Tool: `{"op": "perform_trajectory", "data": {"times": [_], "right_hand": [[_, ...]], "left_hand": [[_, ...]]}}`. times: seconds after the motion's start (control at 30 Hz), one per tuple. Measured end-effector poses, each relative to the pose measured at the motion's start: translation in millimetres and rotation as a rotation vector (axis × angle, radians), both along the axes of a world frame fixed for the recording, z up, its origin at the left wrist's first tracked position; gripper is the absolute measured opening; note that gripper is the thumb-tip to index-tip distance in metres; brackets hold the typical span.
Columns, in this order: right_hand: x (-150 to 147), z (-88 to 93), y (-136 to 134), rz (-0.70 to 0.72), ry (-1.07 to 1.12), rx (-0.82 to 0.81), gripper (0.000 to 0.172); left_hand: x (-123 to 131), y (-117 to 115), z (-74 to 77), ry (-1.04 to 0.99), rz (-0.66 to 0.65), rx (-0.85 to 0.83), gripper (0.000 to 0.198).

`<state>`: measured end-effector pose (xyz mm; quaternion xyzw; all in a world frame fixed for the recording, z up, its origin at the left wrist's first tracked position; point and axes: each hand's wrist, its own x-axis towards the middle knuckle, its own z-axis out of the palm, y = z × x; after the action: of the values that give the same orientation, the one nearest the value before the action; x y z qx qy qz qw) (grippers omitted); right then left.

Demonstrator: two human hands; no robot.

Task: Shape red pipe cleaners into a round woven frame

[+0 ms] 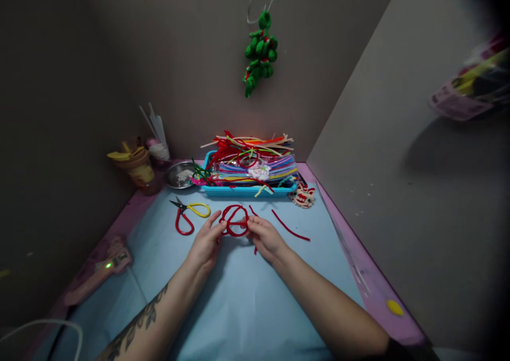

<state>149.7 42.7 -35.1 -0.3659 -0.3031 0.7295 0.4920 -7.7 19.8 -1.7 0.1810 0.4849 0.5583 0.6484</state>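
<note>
Between my two hands, a little above the blue cloth, is a ring of red pipe cleaner [234,208] with more red strands crossing inside it. My left hand [208,240] pinches its left side between thumb and fingers. On the opposite side, my right hand [264,236] grips the edge with its fingertips. Right of that hand lies a loose red pipe cleaner [290,228], slightly curved. A shorter red piece [252,210] shows just behind the right fingers. Left of the ring, scissors [184,210] with one red and one yellow handle lie with blades parted.
A blue tray [247,192] packed with colored pipe cleaners stands at the back. Beside it are a metal bowl [182,175] and a cat-like ornament [303,195]. A pink glue gun [105,268], its green light on, rests at left. Green decorations [261,52] hang above.
</note>
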Motion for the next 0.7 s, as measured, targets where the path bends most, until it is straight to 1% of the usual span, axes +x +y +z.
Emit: {"op": "perform_trajectory", "data": {"times": [0.17,0.27,0.4,0.47,0.6,0.67,0.7], "right_hand": [[1,-4.0,4,-0.038,0.045,-0.038,0.031],[1,-8.0,6,-0.041,0.051,-0.053,0.029],[2,-7.7,5,-0.035,0.051,-0.046,0.028],[2,-5.3,2,-0.008,0.058,-0.020,0.031],[-3,-4.9,-7,0.155,0.026,0.122,0.052],[-8,-8.5,-10,0.165,-0.056,0.190,0.052],[-11,-10.8,-10,0.123,-0.094,0.207,0.047]], "left_hand": [[1,-2,-2.9,0.016,-0.037,0.074,0.089],[3,-3,-3.7,0.008,-0.039,0.116,0.096],[4,-4,-2.7,0.000,-0.057,0.142,0.099],[4,-4,-3.0,-0.003,-0.039,0.141,0.101],[2,-1,-5.5,-0.055,0.044,0.113,0.096],[2,-1,-6.3,-0.096,0.060,0.071,0.091],[2,-1,-6.3,-0.111,0.058,0.049,0.088]]}}
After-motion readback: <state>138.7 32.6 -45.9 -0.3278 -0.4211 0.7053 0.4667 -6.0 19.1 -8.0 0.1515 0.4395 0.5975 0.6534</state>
